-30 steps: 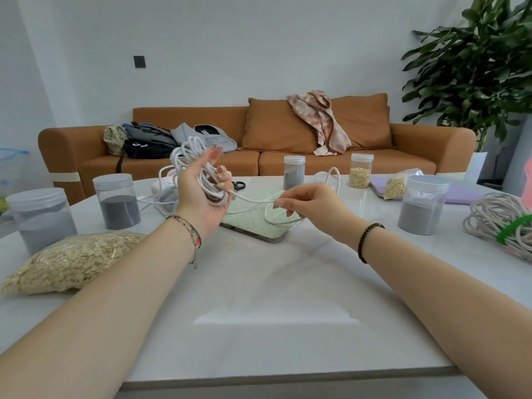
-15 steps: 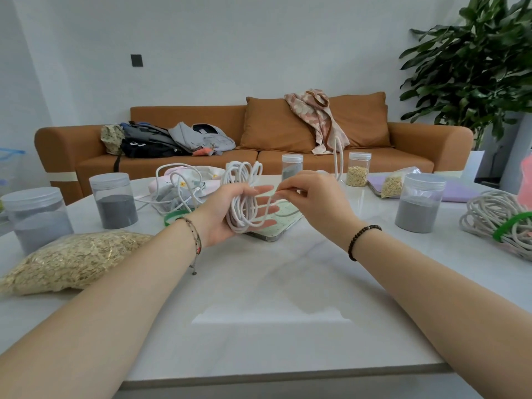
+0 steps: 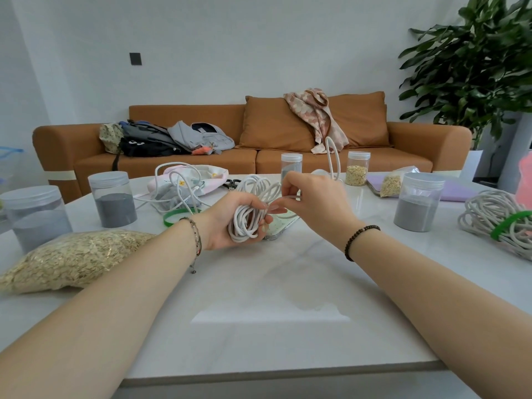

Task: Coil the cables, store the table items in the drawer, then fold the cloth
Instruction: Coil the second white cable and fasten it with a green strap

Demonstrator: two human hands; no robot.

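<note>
On the white marble table (image 3: 273, 286) the left hand (image 3: 230, 220) curls round a coiled white cable (image 3: 249, 214), held just above the table centre. The right hand (image 3: 316, 203) pinches a strand of the same cable beside the coil. A free loop of the cable (image 3: 331, 156) stands up behind the right hand.

Under and behind the hands lies a flat dotted case (image 3: 280, 226), mostly covered by them. To the far left of the coil, another loose white cable (image 3: 178, 182) sprawls over a pink-and-white cloth (image 3: 207, 175), with a green band (image 3: 174, 217) just in front of it. A bag of oats (image 3: 72, 257) lies near left, with two lidded jars of grey powder (image 3: 113, 203) (image 3: 34, 217) behind it. A third jar of grey powder (image 3: 419, 201) stands on the right, and past it lies a bundle of pale cord (image 3: 495, 214) tied with a green strap. Far across the table stand a small jar of oats (image 3: 357, 168), a small grey-filled jar (image 3: 291, 165) and a small bag of oats (image 3: 391, 185) on a lilac folder (image 3: 460, 192).

The cord bundle and the leftmost jar are cut off by the frame edges. A small black item (image 3: 231, 183) behind the coil is too hidden to name. The cable's plug ends are not visible.
</note>
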